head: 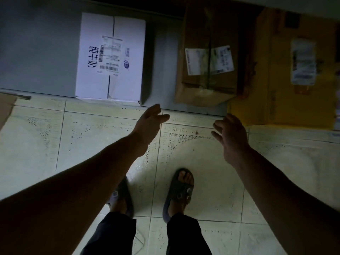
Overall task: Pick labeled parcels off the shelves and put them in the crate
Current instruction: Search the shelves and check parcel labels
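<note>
Both arms reach forward and down toward a low grey shelf (36, 52) under dim light. The left hand (150, 119) hangs over the tiled floor (36, 144) just short of the shelf's front edge, its grip slack, with fingers extended and a little apart, holding nothing. The right hand (230, 134) hovers further right, fingers spread, its grip likewise empty and touching no parcel. On the shelf sit three labeled parcels. A white box (110, 57) with a barcode label and dark printed characters stands to the left of the hands. A brown cardboard parcel (207, 74), taped and bearing a white shipping label, lies straight ahead, between and beyond the two hands. A yellow parcel (276, 80) with a blurred label sits to the right, close against the brown one. A scrap of brown cardboard (5, 107) shows at the left edge. Below, the person's feet wear dark sandals (181, 190) — the left one partly hidden by the forearm.
</note>
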Motion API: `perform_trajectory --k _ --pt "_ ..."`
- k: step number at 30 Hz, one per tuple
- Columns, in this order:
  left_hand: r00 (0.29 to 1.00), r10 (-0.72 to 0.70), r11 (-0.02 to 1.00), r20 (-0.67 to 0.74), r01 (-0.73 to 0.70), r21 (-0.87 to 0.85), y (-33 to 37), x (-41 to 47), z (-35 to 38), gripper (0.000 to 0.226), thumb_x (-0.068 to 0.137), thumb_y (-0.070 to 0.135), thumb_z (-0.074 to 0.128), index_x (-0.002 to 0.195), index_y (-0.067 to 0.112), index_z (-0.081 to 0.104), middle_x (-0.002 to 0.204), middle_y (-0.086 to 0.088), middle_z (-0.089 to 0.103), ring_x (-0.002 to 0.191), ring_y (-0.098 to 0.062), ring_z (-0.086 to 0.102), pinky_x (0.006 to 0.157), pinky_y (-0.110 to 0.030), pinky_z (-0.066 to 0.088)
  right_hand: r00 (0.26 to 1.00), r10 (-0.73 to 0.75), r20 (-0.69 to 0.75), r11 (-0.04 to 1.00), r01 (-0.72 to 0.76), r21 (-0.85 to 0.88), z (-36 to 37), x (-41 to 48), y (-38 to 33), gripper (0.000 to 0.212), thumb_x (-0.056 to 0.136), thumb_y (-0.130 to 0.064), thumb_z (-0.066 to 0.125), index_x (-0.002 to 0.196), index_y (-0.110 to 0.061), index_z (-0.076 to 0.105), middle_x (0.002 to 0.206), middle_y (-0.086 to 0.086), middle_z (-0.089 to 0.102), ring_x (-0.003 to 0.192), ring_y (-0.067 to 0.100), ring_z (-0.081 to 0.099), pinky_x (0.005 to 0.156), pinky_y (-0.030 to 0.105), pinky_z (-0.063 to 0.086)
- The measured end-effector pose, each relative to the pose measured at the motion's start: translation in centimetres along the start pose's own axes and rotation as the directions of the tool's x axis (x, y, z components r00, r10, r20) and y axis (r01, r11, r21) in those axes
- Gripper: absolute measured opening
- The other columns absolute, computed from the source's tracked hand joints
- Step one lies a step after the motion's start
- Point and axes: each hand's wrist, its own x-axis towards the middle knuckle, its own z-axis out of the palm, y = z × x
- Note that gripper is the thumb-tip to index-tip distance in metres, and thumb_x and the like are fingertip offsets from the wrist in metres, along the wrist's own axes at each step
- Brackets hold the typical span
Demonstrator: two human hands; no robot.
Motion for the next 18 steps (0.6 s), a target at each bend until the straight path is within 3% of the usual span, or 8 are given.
perform_trajectory --k 4,7,10,13,15,18 --pt "0.997 0.068 0.995 0.046 -0.071 0.068 2.4 1.5 3.5 0.069 0.094 0.007 0.054 0.153 0.022 0.020 0.161 -0.002 0.019 0.146 -0.024 0.022 0.119 -0.050 0.016 0.994 -0.106 0.007 0.994 0.106 0.009 -1.0 2.4 -1.9 0.048 0.093 -0.007 0.056 0.138 -0.018 0.042 0.133 0.004 0.053 0.115 0.022 0.058 0.084 0.030 0.056" --pt "0.991 0.115 0.988 0.072 -0.122 0.099 3.9 2.3 5.4 0.066 0.094 0.009 0.053 0.152 0.021 0.025 0.158 0.000 0.026 0.143 -0.021 0.028 0.118 -0.046 0.019 0.988 -0.147 0.056 0.989 0.146 0.022 -1.2 3.8 -3.5 0.040 0.093 -0.008 0.055 0.131 -0.015 0.049 0.122 0.006 0.061 0.108 0.021 0.062 0.081 0.030 0.057" --pt "0.980 0.175 0.969 0.098 -0.189 0.157 4.8 3.0 6.6 0.045 0.093 0.006 0.051 0.136 0.019 0.047 0.129 0.005 0.056 0.110 -0.006 0.052 0.096 -0.029 0.037 0.985 -0.104 0.136 0.994 0.098 0.050 -1.5 4.6 -4.5 0.023 0.094 -0.009 0.055 0.115 -0.016 0.054 0.116 0.012 0.065 0.104 0.021 0.065 0.084 0.035 0.058" --pt "0.975 0.214 0.970 0.052 -0.218 0.111 5.1 3.5 7.3 0.039 0.091 0.003 0.050 0.128 0.017 0.053 0.115 0.007 0.060 0.094 0.003 0.051 0.074 -0.019 0.037 0.981 -0.091 0.173 0.994 0.079 0.080 -1.9 5.0 -4.4 0.016 0.095 -0.010 0.056 0.109 -0.018 0.056 0.113 0.005 0.065 0.103 0.016 0.064 0.085 0.031 0.056" --pt "0.973 0.230 0.970 0.024 -0.231 0.078 4.6 3.5 7.5 0.038 0.091 0.002 0.050 0.126 0.017 0.054 0.111 0.007 0.061 0.096 0.002 0.052 0.075 -0.019 0.038 0.980 -0.090 0.176 0.992 0.073 0.101 -2.0 4.9 -4.0 0.016 0.095 -0.011 0.056 0.111 -0.016 0.056 0.106 0.000 0.064 0.099 0.013 0.063 0.084 0.029 0.055" --pt "0.974 0.226 0.972 -0.021 -0.224 0.071 3.2 3.1 7.3 0.039 0.090 0.006 0.053 0.128 0.016 0.054 0.114 0.004 0.064 0.104 -0.005 0.055 0.095 -0.030 0.040 0.981 -0.082 0.175 0.994 0.069 0.083 -2.3 4.2 -3.0 0.010 0.095 -0.012 0.055 0.103 -0.019 0.057 0.100 -0.001 0.064 0.098 0.014 0.063 0.088 0.033 0.055"
